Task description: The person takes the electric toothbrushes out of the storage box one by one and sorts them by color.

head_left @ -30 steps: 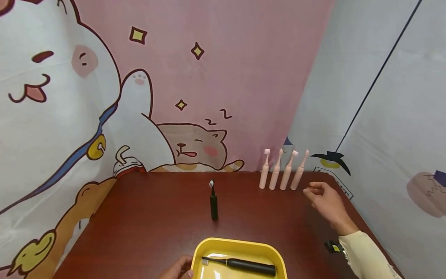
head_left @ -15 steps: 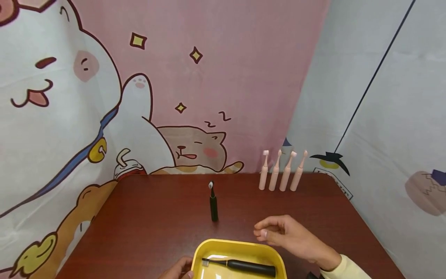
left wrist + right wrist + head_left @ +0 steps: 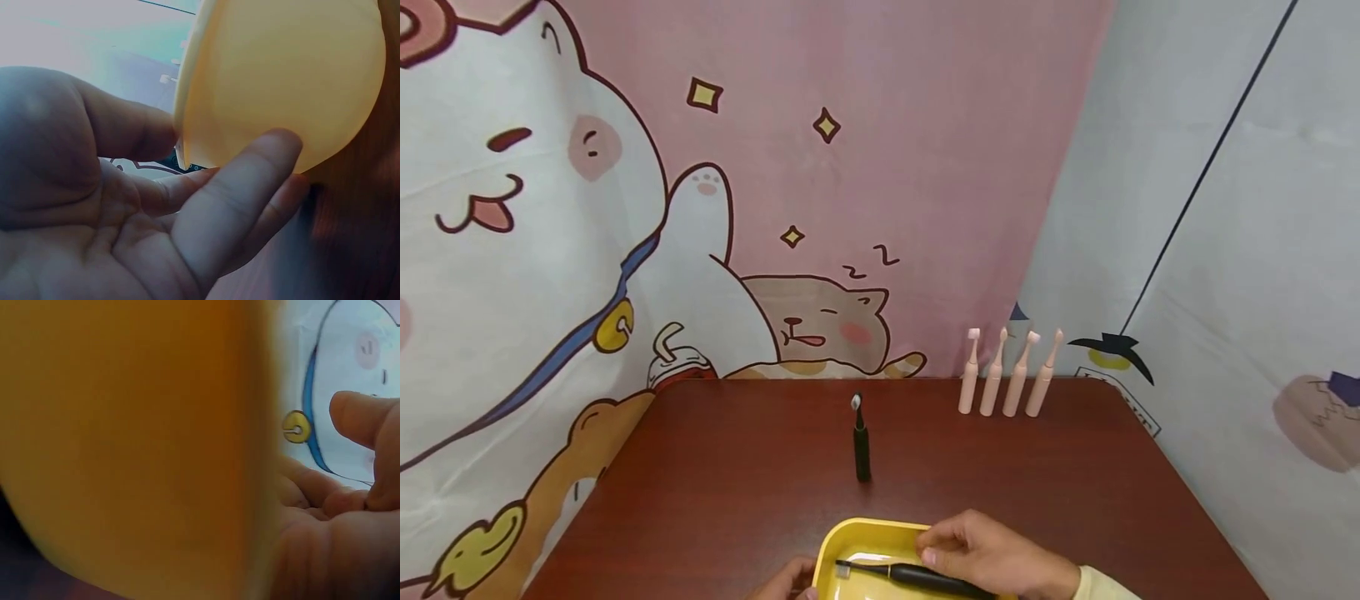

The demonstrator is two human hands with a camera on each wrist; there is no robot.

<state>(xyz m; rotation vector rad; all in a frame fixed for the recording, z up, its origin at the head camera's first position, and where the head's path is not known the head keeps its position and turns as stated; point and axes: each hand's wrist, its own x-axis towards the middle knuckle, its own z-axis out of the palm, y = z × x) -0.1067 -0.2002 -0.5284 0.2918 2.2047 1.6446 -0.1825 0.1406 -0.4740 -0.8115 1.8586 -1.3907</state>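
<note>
A yellow plastic tray (image 3: pixel 874 530) stands at the table's front edge, with a black electric toothbrush (image 3: pixel 917 575) lying in it. My left hand (image 3: pixel 784 580) pinches the tray's left side; in the left wrist view the thumb lies at the rim and fingers press the outer wall (image 3: pixel 287 81). Over the tray's right part hovers my right hand (image 3: pixel 992 552), fingers loosely bent, hiding part of the toothbrush handle. The right wrist view shows its thumb (image 3: pixel 362 419) apart from the fingers, with nothing visible between. Another black electric toothbrush (image 3: pixel 862 450) stands upright beyond the tray.
Several pale pink electric toothbrushes (image 3: pixel 991 387) stand upright in a row at the back right of the dark red-brown table (image 3: pixel 737 483). A cartoon-printed cloth (image 3: pixel 925 167) rises behind the table and along both sides.
My right hand has moved from beside the pink toothbrushes leftward and toward the front, to above the tray. The left hand stays at the tray's side, and the toothbrushes have not moved.
</note>
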